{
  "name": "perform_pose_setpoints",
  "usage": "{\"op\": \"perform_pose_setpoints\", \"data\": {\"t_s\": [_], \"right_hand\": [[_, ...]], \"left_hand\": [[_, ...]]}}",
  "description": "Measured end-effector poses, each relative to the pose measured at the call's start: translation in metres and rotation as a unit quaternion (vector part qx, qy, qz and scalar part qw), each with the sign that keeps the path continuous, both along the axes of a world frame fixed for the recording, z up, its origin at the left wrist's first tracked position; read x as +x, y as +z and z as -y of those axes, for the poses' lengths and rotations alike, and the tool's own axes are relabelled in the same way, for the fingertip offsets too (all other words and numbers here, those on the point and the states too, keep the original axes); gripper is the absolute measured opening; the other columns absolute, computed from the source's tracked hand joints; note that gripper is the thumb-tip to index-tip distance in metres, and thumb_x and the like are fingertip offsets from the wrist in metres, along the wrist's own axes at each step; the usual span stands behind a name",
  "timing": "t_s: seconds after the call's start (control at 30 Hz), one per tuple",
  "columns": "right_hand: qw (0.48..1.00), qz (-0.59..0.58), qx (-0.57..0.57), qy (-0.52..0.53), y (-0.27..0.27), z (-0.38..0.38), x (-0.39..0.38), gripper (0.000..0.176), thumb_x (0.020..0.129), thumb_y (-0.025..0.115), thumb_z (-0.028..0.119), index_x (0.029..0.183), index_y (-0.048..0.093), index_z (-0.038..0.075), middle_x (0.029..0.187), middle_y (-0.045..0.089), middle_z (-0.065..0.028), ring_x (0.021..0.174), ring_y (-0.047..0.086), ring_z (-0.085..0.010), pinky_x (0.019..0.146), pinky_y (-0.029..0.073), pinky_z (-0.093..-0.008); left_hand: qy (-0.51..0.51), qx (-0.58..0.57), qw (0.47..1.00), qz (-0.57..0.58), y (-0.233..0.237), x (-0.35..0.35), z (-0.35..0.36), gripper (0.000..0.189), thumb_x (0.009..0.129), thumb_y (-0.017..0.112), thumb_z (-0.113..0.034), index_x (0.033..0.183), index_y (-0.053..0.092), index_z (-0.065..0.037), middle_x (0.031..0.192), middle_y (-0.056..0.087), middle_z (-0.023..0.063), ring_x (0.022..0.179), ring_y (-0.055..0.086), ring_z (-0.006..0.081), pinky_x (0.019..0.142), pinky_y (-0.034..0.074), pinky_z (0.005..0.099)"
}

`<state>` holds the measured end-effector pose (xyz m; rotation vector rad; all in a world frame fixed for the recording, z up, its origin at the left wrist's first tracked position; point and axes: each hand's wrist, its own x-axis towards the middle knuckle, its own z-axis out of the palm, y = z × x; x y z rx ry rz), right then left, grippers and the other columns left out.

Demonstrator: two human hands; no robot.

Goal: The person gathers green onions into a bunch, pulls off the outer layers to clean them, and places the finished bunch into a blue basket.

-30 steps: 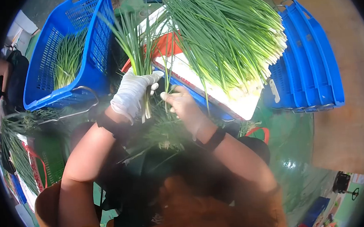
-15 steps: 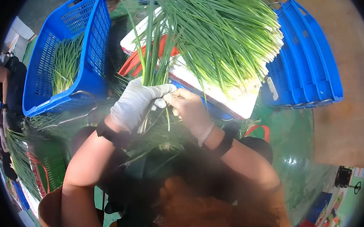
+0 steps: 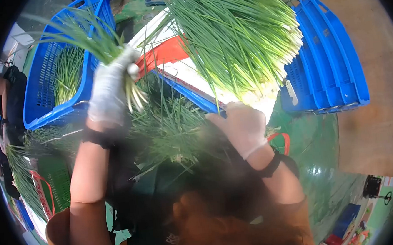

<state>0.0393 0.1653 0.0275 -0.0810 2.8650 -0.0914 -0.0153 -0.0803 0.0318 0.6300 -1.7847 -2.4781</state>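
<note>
My left hand (image 3: 112, 87), in a pale glove and blurred by motion, is closed around a small bunch of spring onions (image 3: 104, 44). Their green leaves fan out to the upper left, over the blue crate's near wall, and the white root ends hang below my fist. My right hand (image 3: 244, 126), also gloved, is by the near edge of a white foam box (image 3: 264, 111). Its thumb side points left, apart from the other fingers, which are partly hidden; nothing shows in it. A big pile of spring onions (image 3: 240, 37) lies on the box, roots toward the right.
At left stands a blue crate (image 3: 36, 117) with spring onions inside. Stacked blue crates (image 3: 333, 58) are on the right. Loose green leaves (image 3: 174, 128) lie below my hands. A red strip (image 3: 166, 54) crosses the box. Another person's arm (image 3: 2, 99) shows at far left.
My hands were together at the small bunch. My left hand has carried it up and left toward the crate, tilting the leaves left; my right hand has let go and moved right and down.
</note>
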Motion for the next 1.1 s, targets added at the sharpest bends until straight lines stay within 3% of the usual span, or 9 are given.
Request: {"op": "perform_pose_setpoints", "data": {"t_s": [0.17, 0.27, 0.33, 0.4, 0.53, 0.6, 1.0, 1.07, 1.1], "right_hand": [[0.967, -0.123, -0.186, 0.127, -0.042, -0.008, 0.011, 0.028, 0.083, 0.058, 0.033, 0.073, 0.063, 0.008, 0.071, 0.063, -0.0117, 0.067, 0.063, -0.0327, 0.062, 0.05, -0.0407], [0.898, 0.005, -0.376, 0.231, -0.027, -0.013, 0.01, 0.025, 0.08, 0.062, 0.031, 0.074, 0.06, 0.007, 0.076, 0.062, -0.0143, 0.071, 0.061, -0.0334, 0.064, 0.049, -0.0416], [0.983, -0.049, -0.168, -0.052, 0.002, -0.014, -0.003, 0.021, 0.079, 0.062, 0.026, 0.075, 0.06, 0.006, 0.078, 0.061, -0.0128, 0.073, 0.061, -0.0333, 0.065, 0.048, -0.0423], [0.97, -0.24, -0.045, 0.007, -0.038, -0.046, -0.021, 0.021, 0.08, 0.062, 0.027, 0.076, 0.061, 0.006, 0.079, 0.062, -0.0144, 0.072, 0.06, -0.0349, 0.066, 0.048, -0.0432], [0.956, -0.21, -0.205, 0.01, -0.043, -0.045, -0.023, 0.022, 0.079, 0.068, 0.026, 0.076, 0.061, 0.006, 0.079, 0.062, -0.0114, 0.068, 0.06, -0.0244, 0.062, 0.048, -0.0345], [0.844, 0.111, -0.509, -0.13, -0.018, -0.027, -0.012, 0.017, 0.081, 0.069, 0.017, 0.079, 0.061, 0.003, 0.073, 0.059, -0.0034, 0.066, 0.055, -0.0119, 0.061, 0.044, -0.0282], [0.85, 0.002, -0.519, -0.092, -0.02, -0.006, 0.003, 0.012, 0.082, 0.064, 0.013, 0.079, 0.061, 0.002, 0.07, 0.061, -0.0067, 0.066, 0.059, -0.016, 0.063, 0.047, -0.0307], [0.862, -0.001, -0.357, 0.36, -0.034, -0.031, 0.001, 0.013, 0.079, 0.061, 0.015, 0.075, 0.059, 0.003, 0.072, 0.063, -0.0121, 0.071, 0.062, -0.0289, 0.067, 0.048, -0.0357], [0.879, 0.247, -0.314, 0.262, -0.028, -0.033, 0.005, 0.017, 0.077, 0.061, 0.021, 0.073, 0.059, 0.004, 0.079, 0.063, -0.0151, 0.078, 0.06, -0.0359, 0.071, 0.048, -0.0388]], "left_hand": [[-0.205, 0.113, 0.962, 0.143, -0.028, 0.029, -0.064, 0.025, 0.085, 0.068, -0.014, 0.103, 0.058, -0.001, 0.085, 0.065, 0.0065, 0.052, 0.051, 0.0039, 0.046, 0.042, 0.0149], [-0.265, 0.134, 0.936, 0.19, -0.019, 0.033, -0.072, 0.025, 0.087, 0.065, -0.012, 0.107, 0.058, 0.0, 0.087, 0.066, 0.0088, 0.053, 0.052, 0.0043, 0.045, 0.042, 0.0163], [-0.261, 0.08, 0.953, 0.13, -0.022, 0.029, -0.069, 0.024, 0.086, 0.062, -0.006, 0.108, 0.058, 0.0, 0.088, 0.066, 0.0078, 0.063, 0.057, 0.0079, 0.06, 0.048, 0.0194], [-0.156, 0.166, 0.969, 0.091, -0.026, 0.023, -0.071, 0.021, 0.086, 0.06, -0.005, 0.105, 0.059, 0.001, 0.087, 0.067, 0.0073, 0.07, 0.06, 0.0109, 0.071, 0.051, 0.0223], [-0.197, 0.165, 0.952, 0.166, -0.022, 0.016, -0.07, 0.019, 0.087, 0.059, -0.008, 0.104, 0.061, 0.001, 0.077, 0.065, 0.0037, 0.061, 0.061, 0.0098, 0.059, 0.053, 0.0204], [-0.232, 0.188, 0.948, 0.109, -0.02, 0.024, -0.078, 0.022, 0.086, 0.065, -0.013, 0.105, 0.063, -0.001, 0.076, 0.065, 0.0023, 0.054, 0.056, 0.0055, 0.049, 0.047, 0.018], [-0.205, 0.11, 0.972, 0.032, -0.016, 0.016, -0.069, 0.032, 0.085, 0.063, -0.007, 0.116, 0.058, -0.002, 0.089, 0.064, 0.0015, 0.057, 0.048, 0.0012, 0.05, 0.04, 0.0141], [-0.167, 0.147, 0.973, 0.067, -0.008, 0.003, -0.047, 0.032, 0.086, 0.062, -0.006, 0.117, 0.057, 0.0, 0.089, 0.065, 0.0019, 0.054, 0.047, 0.0005, 0.049, 0.039, 0.0134], [-0.149, 0.138, 0.978, 0.054, -0.002, 0.002, -0.043, 0.032, 0.087, 0.062, -0.006, 0.117, 0.056, 0.001, 0.089, 0.065, 0.0024, 0.053, 0.047, 0.0005, 0.048, 0.039, 0.0133]]}}
